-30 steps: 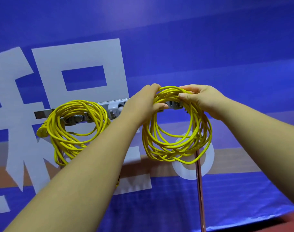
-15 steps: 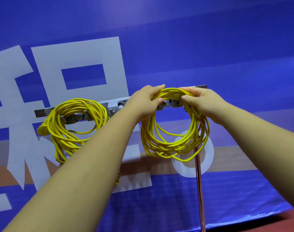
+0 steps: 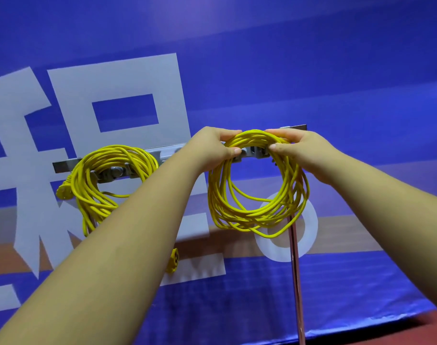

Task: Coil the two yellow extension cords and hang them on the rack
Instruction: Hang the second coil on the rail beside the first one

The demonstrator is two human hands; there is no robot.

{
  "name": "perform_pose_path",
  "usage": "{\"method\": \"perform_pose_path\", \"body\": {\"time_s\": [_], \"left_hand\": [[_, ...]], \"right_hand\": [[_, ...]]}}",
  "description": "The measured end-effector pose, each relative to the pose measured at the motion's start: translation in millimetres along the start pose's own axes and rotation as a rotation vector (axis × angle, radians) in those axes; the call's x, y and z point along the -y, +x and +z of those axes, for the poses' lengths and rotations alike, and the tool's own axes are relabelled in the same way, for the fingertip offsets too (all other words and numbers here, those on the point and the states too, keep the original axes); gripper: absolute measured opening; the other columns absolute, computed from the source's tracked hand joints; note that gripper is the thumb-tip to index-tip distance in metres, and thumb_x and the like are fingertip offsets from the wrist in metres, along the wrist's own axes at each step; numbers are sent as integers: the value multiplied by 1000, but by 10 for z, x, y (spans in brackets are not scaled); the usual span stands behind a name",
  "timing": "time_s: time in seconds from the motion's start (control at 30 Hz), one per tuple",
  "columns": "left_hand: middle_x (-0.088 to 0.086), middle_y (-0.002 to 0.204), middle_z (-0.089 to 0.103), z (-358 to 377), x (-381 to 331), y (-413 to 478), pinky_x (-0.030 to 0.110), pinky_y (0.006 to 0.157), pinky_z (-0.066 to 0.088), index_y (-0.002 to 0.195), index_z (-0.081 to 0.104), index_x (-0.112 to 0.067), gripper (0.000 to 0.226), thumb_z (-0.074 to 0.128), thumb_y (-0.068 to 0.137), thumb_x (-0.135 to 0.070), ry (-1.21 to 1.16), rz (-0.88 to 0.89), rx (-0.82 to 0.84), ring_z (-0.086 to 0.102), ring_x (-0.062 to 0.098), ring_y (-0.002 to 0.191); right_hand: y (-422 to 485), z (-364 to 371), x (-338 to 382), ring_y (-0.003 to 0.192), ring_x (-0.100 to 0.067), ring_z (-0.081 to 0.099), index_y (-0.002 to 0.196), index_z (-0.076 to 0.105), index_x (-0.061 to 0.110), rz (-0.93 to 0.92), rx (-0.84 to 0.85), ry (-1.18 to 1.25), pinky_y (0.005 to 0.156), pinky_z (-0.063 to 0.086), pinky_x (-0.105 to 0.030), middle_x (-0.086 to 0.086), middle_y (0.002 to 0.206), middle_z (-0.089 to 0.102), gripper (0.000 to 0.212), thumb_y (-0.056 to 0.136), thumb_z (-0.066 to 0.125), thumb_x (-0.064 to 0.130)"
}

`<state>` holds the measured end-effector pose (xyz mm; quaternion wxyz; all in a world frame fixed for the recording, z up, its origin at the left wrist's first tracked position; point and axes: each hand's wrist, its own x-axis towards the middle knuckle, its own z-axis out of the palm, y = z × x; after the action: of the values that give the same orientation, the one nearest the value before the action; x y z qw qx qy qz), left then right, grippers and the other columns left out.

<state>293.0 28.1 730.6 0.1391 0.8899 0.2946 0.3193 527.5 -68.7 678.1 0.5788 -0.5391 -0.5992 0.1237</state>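
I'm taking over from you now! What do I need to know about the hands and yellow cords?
Left hand and right hand both hold the top of the second coil at the right end of the rack.
First coil hangs on its left part.
Done: both cords coiled, one hung.
Left: seat the second coil on a hook, if it isn't already, then let go.

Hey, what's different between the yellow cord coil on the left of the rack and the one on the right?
The left coil hangs on the rack untouched; the left hand and right hand grip the right coil's top. The left coil droops in a long bundle; the right coil forms a rounder ring. A plug shows at the left coil's edge, none on the right coil. Both are yellow, many-looped.
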Motion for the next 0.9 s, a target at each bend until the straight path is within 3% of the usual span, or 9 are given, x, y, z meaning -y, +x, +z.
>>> {"method": "perform_pose_path", "body": {"time_s": [0.1,0.23,0.3,0.4,0.53,0.63,0.7,0.8,0.9], "left_hand": [[-3,128,57,67,40,-14,36,99,50,158,45,-28,53,54,107,-42,272,70,-29,59,19,116],[-1,118,45,121,49,0,41,97,52,151,53,-19,56,39,109,-53,340,44,-97,56,24,112],[4,116,47,131,10,10,42,92,52,141,61,-19,49,40,110,-51,387,44,-111,57,25,104],[6,110,50,147,-71,6,43,84,53,123,62,-23,32,42,110,-44,448,95,-138,58,28,96],[9,119,53,204,-119,-2,40,75,49,132,50,-15,33,39,112,-39,649,137,-206,60,29,96],[10,130,57,209,-94,-38,40,76,48,152,36,-17,45,38,113,-39,623,171,-248,64,31,106],[9,128,62,199,-68,-76,44,75,51,156,30,-25,47,41,112,-37,577,192,-300,65,32,101],[4,101,62,215,-46,-97,44,66,54,142,35,-31,35,48,110,-34,471,204,-428,62,31,79],[3,100,63,214,-12,13,45,71,57,128,46,-30,20,49,108,-34,423,116,-419,61,31,83]], "right_hand": [[-44,-36,49,89,-9,78,125,75,37,-28,-54,-47,73,62,-24,9,110,76,32,94,80,36],[-7,-25,109,86,-12,79,110,81,30,1,-142,-45,83,66,-39,8,94,82,21,93,80,42],[22,-9,146,83,-18,80,107,81,26,17,-151,-67,80,66,-40,4,89,82,22,93,79,43],[50,-7,193,73,-11,78,100,81,26,10,-176,-164,65,62,-27,6,81,80,22,95,75,47],[81,52,198,69,-9,71,92,74,25,-71,-275,-468,59,49,-26,7,74,74,29,102,63,51],[125,114,175,76,-19,70,91,67,22,-96,-290,-510,67,56,-35,2,78,72,33,105,57,50],[158,156,199,78,-22,66,91,65,19,-97,-308,-528,63,48,-34,0,79,68,34,106,56,48],[218,218,273,77,-23,62,91,64,14,-57,-337,-528,60,42,-34,-2,77,65,38,106,56,48],[311,209,328,79,-26,64,89,71,13,53,-318,-475,63,46,-35,-6,77,69,40,98,63,51]]}}
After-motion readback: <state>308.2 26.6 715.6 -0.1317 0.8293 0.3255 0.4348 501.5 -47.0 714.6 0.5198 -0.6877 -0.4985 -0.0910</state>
